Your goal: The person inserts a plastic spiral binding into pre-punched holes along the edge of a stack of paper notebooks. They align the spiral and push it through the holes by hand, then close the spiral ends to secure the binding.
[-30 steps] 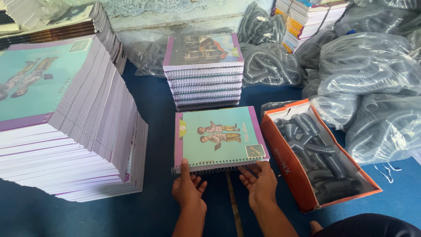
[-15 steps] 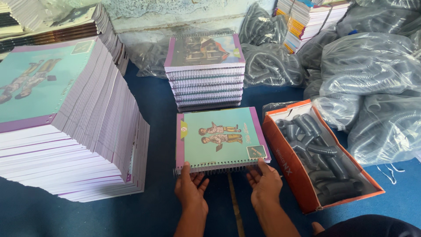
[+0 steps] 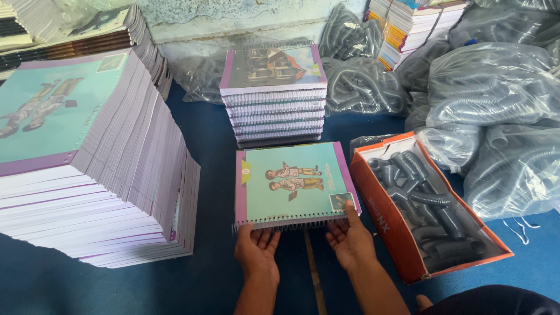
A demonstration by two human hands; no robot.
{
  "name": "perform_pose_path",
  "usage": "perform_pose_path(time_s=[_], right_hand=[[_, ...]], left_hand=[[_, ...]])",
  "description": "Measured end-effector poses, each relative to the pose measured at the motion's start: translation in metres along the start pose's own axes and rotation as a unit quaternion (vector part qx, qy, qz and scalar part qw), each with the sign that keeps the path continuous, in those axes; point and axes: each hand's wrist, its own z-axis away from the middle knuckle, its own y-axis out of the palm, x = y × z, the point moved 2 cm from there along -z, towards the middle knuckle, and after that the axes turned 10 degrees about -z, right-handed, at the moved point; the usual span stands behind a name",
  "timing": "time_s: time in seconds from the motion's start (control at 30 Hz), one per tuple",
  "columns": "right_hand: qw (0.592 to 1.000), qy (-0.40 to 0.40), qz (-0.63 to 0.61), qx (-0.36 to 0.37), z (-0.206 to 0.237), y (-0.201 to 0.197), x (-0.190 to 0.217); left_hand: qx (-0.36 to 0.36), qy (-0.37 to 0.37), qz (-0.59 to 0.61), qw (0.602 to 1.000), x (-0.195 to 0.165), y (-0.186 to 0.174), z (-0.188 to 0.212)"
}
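Observation:
A teal-covered notebook [image 3: 291, 184] with a purple edge and two cartoon figures lies on the blue floor in front of me. A black spiral coil runs along its near edge. My left hand [image 3: 256, 251] holds the near left corner from below, fingers under the coil. My right hand [image 3: 350, 236] grips the near right corner, thumb on the cover. Both hands hold the notebook by its spiral edge.
A tall slanted stack of unbound notebooks [image 3: 87, 157] stands at the left. A stack of bound notebooks [image 3: 274, 96] sits behind. An orange cardboard box [image 3: 382, 219] of black spiral coils is at the right, beside plastic bags of coils [image 3: 496, 116].
Both hands have shifted slightly forward and closed on the notebook's near edge. The notebook has stayed in nearly the same place.

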Motion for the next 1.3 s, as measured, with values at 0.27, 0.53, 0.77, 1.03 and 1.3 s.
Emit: perform_pose_path(time_s=[0.27, 0.53, 0.77, 1.03, 1.3], right_hand=[[0.998, 0.005, -0.045, 0.051, -0.001, 0.002, 0.001], [0.993, -0.027, -0.063, 0.098, 0.002, -0.001, -0.002], [0.996, -0.039, 0.076, 0.013, 0.006, -0.001, 0.001], [0.998, -0.034, 0.032, 0.051, -0.001, -0.001, -0.001], [0.986, -0.059, 0.156, -0.014, -0.008, -0.006, 0.000]], left_hand=[[-0.045, -0.001, -0.042, 0.998, 0.002, -0.005, -0.004], [-0.054, -0.063, -0.091, 0.992, -0.002, -0.002, -0.008], [0.021, 0.045, 0.076, 0.996, 0.000, -0.006, -0.012], [-0.066, 0.027, -0.011, 0.997, -0.003, -0.007, -0.007], [-0.076, -0.013, -0.010, 0.997, -0.007, -0.002, 0.000]])
